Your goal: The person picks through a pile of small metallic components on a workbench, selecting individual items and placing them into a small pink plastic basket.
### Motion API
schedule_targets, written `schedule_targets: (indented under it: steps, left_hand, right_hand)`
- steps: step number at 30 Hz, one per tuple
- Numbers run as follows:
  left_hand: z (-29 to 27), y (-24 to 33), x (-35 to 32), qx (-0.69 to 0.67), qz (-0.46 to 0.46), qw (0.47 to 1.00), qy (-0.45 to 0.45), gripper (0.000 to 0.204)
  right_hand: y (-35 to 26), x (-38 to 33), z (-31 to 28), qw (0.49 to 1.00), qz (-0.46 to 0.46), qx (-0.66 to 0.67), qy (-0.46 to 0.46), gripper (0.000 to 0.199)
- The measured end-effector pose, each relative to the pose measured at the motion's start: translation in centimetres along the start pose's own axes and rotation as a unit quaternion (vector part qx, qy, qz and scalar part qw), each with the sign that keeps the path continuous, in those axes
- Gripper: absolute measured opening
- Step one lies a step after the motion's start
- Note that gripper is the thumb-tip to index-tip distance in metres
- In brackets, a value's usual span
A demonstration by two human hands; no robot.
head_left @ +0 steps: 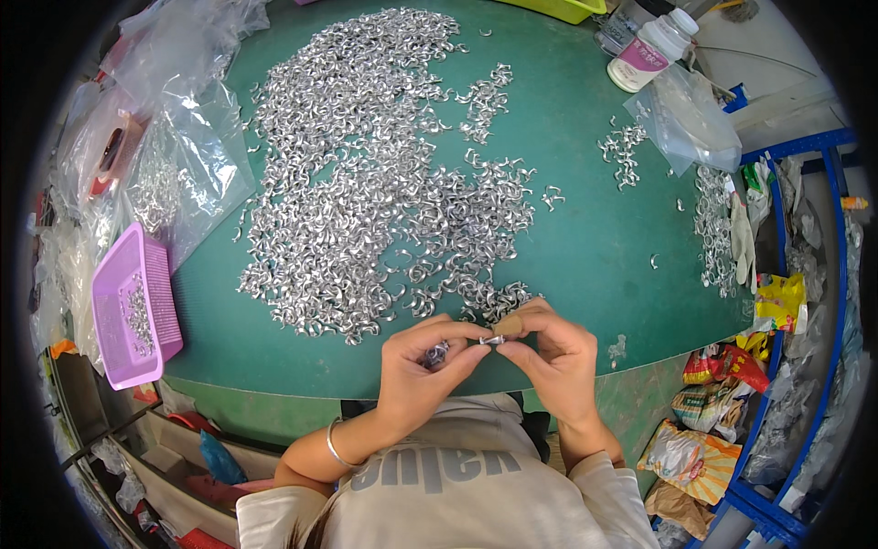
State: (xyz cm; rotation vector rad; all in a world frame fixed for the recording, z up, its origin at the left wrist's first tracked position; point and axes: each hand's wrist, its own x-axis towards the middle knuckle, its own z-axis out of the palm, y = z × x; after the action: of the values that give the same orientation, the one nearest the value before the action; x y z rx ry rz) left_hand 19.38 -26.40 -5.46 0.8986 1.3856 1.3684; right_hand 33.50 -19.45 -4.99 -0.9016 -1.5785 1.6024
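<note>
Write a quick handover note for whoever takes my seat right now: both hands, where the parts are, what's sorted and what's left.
Left hand: grip shut on a few metal clips.
Right hand: holds a wooden-handled tool with one clip at its tip.
Done: some clips lie in the pink basket on the left.
Left: the big clip pile on the green mat, plus small clusters at the right.

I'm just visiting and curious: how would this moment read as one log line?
left hand: holds small metal clips | right hand: holds wooden-handled tool against metal clip | clip pile on green table
</note>
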Motion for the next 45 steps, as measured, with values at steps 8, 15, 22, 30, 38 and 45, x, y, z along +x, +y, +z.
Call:
schedule_targets:
  steps: [8, 15, 22, 30, 38, 45]
  left_hand:
    - [-0.5, 0.7, -0.2, -0.242, -0.244, 0.934, -0.099, 0.012]
    - [-0.8, 0.4, 0.2, -0.402, -0.321, 0.840, -0.171, 0.018]
    - [-1.1, -0.7, 0.5, -0.480, -0.377, 0.769, -0.190, 0.008]
    - [-1.1, -1.3, 0.9, -0.520, -0.332, 0.752, -0.232, 0.013]
    - [-0.4, -1.2, 0.4, -0.342, -0.229, 0.901, -0.139, 0.026]
    - [0.0, -1.1, 0.3, -0.299, -0.265, 0.907, -0.135, 0.025]
  right_hand:
    - [0.6, -0.5, 0.0, 1.000, -0.010, 0.012, 0.022, 0.016]
    - [0.4, -0.4, 0.2, 0.999, -0.043, -0.010, 0.026, 0.016]
    - [0.2, 0.4, -1.3, 0.995, -0.052, -0.069, -0.054, 0.012]
    - [2.5, 5.6, -1.8, 0.881, -0.137, -0.452, -0.004, 0.035]
    - [2.7, 3.3, -2.7, 0.953, -0.064, -0.296, -0.004, 0.014]
    - [1.3, 3.6, -4.2, 0.937, -0.101, -0.334, -0.030, 0.013]
